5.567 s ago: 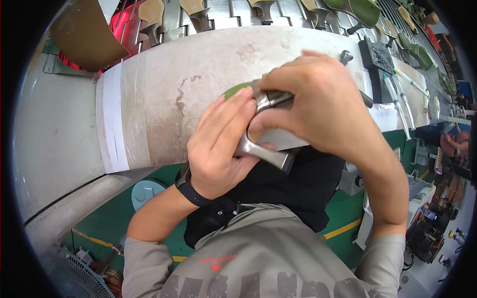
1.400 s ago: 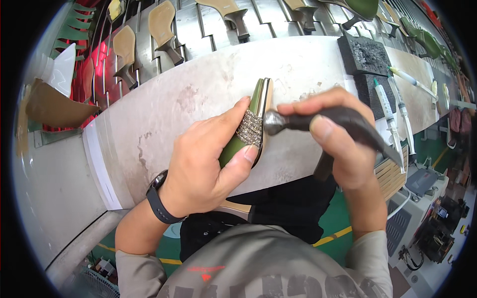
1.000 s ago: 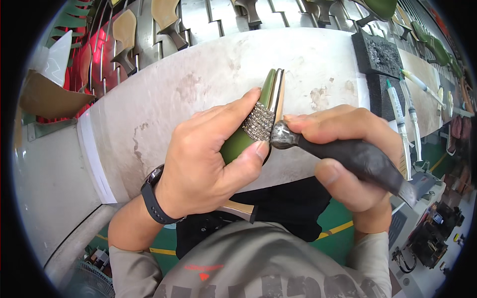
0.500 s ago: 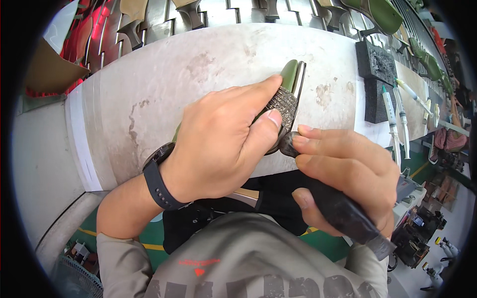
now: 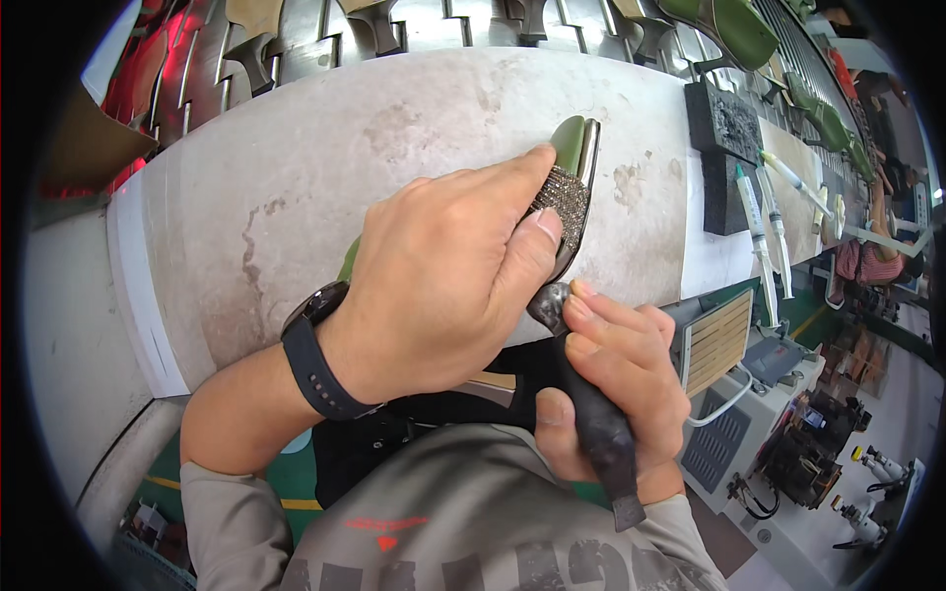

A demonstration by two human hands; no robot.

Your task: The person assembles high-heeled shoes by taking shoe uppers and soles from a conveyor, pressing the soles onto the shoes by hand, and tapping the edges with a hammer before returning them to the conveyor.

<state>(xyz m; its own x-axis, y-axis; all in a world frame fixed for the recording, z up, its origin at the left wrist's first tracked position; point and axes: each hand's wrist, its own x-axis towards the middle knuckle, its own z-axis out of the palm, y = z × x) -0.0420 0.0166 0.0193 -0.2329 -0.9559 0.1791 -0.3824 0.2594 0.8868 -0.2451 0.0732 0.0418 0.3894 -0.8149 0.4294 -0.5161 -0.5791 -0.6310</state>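
Observation:
My left hand [image 5: 453, 266] wraps over a shoe with a glittery beaded strap [image 5: 564, 205] and a thin dark sole. A green last [image 5: 569, 143] fills it and shows past my index finger. The rest of the shoe is hidden under that hand, apart from a bit of green by the wrist. Gripped in my right hand [image 5: 626, 379] is a black round-headed tool [image 5: 603, 424], its handle slanting down toward my body. The tool's rounded head sits just below the sole's near edge; whether it touches cannot be told.
The shoe is held over a stained pale work surface [image 5: 325, 167]. Black foam blocks [image 5: 724, 182] and several syringes [image 5: 754, 231] lie at its right side. Beyond, a metal slat conveyor [image 5: 434, 34] carries more shoe parts on lasts. Grey equipment [image 5: 724, 424] stands at the lower right.
My right hand has swung left and closer to my body, with the tool turned more upright and its head lower. My left hand keeps its hold on the shoe. The view has shifted slightly.

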